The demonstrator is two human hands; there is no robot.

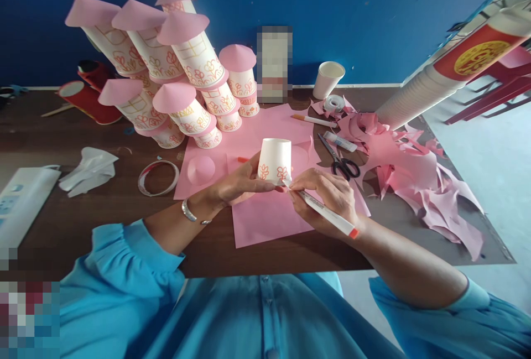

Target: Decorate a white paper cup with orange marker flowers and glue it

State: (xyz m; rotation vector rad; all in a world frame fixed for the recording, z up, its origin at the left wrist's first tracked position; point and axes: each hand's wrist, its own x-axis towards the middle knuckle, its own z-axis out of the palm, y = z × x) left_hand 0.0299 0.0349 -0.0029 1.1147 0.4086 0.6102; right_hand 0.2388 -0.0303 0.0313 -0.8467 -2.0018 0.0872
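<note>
A white paper cup (275,154) with orange flowers drawn near its lower rim is held above the pink paper by my left hand (243,183), whose fingers wrap round its lower left part. My right hand (326,198) grips a white marker (327,214) with an orange end. The marker's tip touches or nearly touches the cup's lower edge, beside a flower. Pink sheets (265,226) lie flat beneath both hands. Behind my left hand, a pink cone (201,170) rests on the paper.
Decorated cup towers (194,60) with pink cone roofs stand at the back left. Black scissors (346,166), a glue stick (340,141), another marker (314,120) and pink scraps (415,165) lie right. A tape ring (158,178) lies left; a long cup stack (435,82) leans right.
</note>
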